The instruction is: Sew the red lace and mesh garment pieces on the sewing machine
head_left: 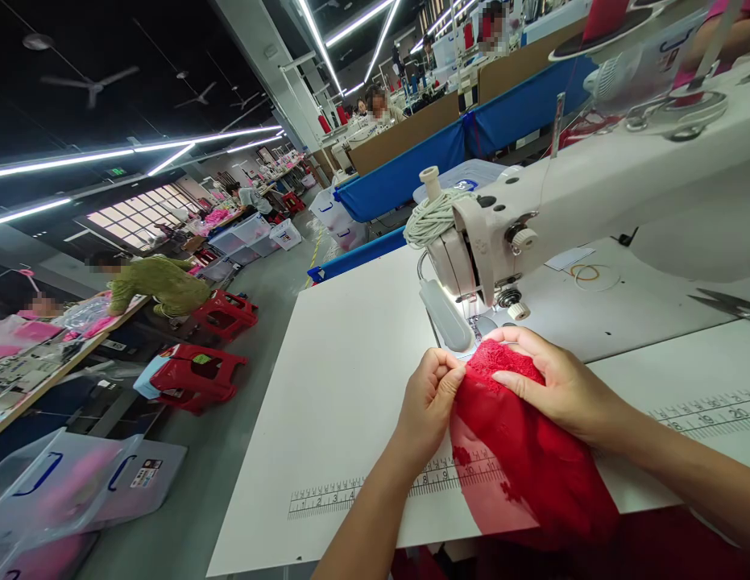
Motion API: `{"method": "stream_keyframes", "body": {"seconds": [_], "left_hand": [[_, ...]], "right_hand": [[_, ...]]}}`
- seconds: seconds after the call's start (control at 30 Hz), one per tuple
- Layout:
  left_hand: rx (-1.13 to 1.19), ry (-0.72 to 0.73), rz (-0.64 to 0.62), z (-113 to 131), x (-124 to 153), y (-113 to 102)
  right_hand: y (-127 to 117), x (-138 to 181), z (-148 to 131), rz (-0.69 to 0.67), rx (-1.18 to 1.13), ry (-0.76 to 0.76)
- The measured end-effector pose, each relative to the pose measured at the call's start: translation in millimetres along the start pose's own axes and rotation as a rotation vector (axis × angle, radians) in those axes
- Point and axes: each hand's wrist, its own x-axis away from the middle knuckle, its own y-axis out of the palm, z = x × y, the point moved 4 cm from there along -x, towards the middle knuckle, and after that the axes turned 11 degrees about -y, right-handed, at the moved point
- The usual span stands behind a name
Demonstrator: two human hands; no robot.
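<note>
Red lace fabric point(520, 451) lies in front of the sewing machine point(592, 177), part of it sheer, and hangs over the table's front edge. My left hand point(432, 395) pinches its left edge between thumb and fingers, close to the lit needle area. On the right side, my right hand point(549, 379) grips the lace part, thumb on top and fingers at the far edge. The presser foot point(474, 325) stands just beyond the fabric's upper edge. Whether the needle touches the cloth cannot be made out.
A printed ruler point(326, 499) runs along the white table point(314, 387). Scissors point(728, 304) lie at the right, and pale green cord point(435, 216) is wound on the machine head. Red stools point(196, 377), clear plastic bins point(60, 483) and a seated co-worker point(157, 282) are at left.
</note>
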Motion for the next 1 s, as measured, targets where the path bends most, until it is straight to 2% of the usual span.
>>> {"method": "stream_keyframes", "body": {"seconds": [0.13, 0.27, 0.4, 0.57, 0.7, 0.77, 0.87, 0.93, 1.0], "left_hand": [[-0.212, 0.168, 0.041, 7.7, 4.4, -1.2], [-0.336, 0.249, 0.097, 8.4, 3.6, -0.5], [-0.397, 0.253, 0.137, 4.8, 1.2, -1.6], [-0.399, 0.262, 0.091, 4.8, 1.8, -2.1], [-0.359, 0.197, 0.098, 5.8, 2.6, -4.0], [-0.277, 0.100, 0.056, 4.1, 1.6, -4.5], [-0.076, -0.016, -0.116, 1.6, 0.4, -1.6], [0.039, -0.038, -0.216, 1.5, 0.1, 0.0], [0.109, -0.053, -0.250, 0.9, -0.4, -0.1]], "right_hand": [[1.3, 0.0, -2.0, -0.014, 0.011, -0.012], [1.2, 0.7, -1.2, -0.013, 0.053, -0.020], [1.8, 1.1, 0.7, -0.020, 0.064, -0.018], [1.7, 1.3, -0.3, -0.020, 0.048, -0.008], [1.9, 1.5, -2.1, -0.031, 0.033, -0.004], [2.4, 1.2, -2.6, -0.042, 0.030, -0.012], [3.4, 0.6, -2.1, -0.054, 0.032, -0.024], [4.2, 0.3, -1.3, -0.060, 0.038, -0.024], [4.9, 0.3, -0.8, -0.060, 0.039, -0.026]]}}
